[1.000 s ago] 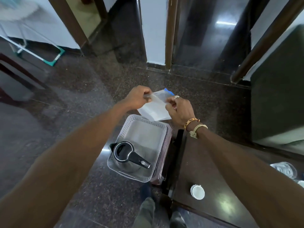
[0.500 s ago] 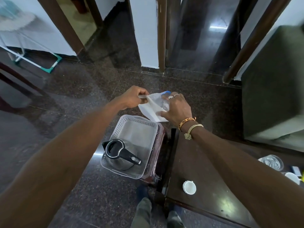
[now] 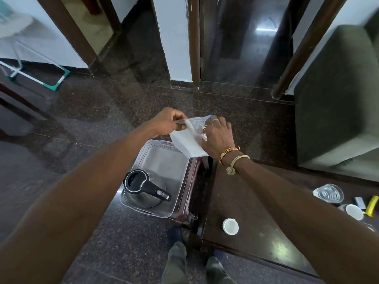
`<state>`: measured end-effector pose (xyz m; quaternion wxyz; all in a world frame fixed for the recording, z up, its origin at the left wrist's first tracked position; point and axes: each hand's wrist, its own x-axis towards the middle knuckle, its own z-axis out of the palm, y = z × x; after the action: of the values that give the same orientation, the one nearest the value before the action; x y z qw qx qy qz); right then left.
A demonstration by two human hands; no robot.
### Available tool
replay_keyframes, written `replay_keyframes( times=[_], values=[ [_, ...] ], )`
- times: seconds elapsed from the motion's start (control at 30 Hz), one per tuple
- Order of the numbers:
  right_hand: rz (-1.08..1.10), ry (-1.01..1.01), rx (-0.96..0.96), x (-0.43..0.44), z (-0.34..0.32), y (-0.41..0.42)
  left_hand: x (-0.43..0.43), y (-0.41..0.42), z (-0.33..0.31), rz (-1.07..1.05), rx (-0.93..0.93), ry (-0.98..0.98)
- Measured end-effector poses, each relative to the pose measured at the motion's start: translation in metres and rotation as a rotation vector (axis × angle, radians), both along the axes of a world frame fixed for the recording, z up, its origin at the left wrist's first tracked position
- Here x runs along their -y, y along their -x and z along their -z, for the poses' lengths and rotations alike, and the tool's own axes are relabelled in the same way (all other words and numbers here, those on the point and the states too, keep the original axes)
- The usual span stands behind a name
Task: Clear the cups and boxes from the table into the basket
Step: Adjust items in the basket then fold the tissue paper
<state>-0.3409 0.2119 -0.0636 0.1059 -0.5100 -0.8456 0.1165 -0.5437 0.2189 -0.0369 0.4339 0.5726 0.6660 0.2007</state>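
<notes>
step: boxes → basket; one box mid-transfer, not yet set down.
white box: white box held in the air, tilted, over the far end of the basket, clear of the table.
left hand: left hand has thumb & fingers pinched together on the box's upper-left edge.
right hand: right hand has fingers curled round the box's right side, over crinkly clear film w/ a blue bit at the top; poss. a wrapper or a bag, too blurred to say which.
basket: white, perforated, on a low dark stand just beside the table's end. An electric kettle fills the near half; far half is free.
left on table: paper cup near the front edge; second cup far right, near a glass dish & a yellow item.
progress: early, by my read; cups untouched.
next move: lower the box into the free far half, level it out, keep off the kettle handle, let go w/ both hands, then reach for the nearest cup.
</notes>
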Motion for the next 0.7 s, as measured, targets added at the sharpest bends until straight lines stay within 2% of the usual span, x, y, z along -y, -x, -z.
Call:
replay_keyframes(
  times=[0.1,0.27,0.33,0.4,0.47,0.53,0.6,0.7],
  values=[
    [0.061,-0.074,-0.109,0.001,0.0,-0.005,-0.001,-0.002,0.0,-0.027,0.015,-0.021],
    [0.078,-0.059,-0.282,-0.002,0.002,-0.01,-0.002,-0.003,-0.001,-0.045,0.045,-0.033],
    [0.072,0.029,-0.315,-0.005,0.003,-0.011,-0.001,-0.002,-0.002,-0.028,0.056,-0.013],
    [0.057,0.198,-0.303,-0.007,0.001,-0.012,0.001,-0.002,-0.002,-0.006,0.061,0.015],
    [0.096,0.374,-0.37,-0.009,-0.002,-0.012,0.004,-0.002,-0.001,-0.013,0.062,0.022],
    [0.135,0.468,-0.444,-0.007,-0.004,-0.01,0.006,-0.002,0.001,-0.062,0.087,0.002],
    [0.15,0.474,-0.477,-0.006,-0.004,-0.009,0.008,-0.002,0.005,-0.128,0.115,-0.023],
    [0.175,0.447,-0.545,-0.005,-0.007,-0.008,0.009,0.004,0.012,-0.279,0.063,-0.073]
  ],
)
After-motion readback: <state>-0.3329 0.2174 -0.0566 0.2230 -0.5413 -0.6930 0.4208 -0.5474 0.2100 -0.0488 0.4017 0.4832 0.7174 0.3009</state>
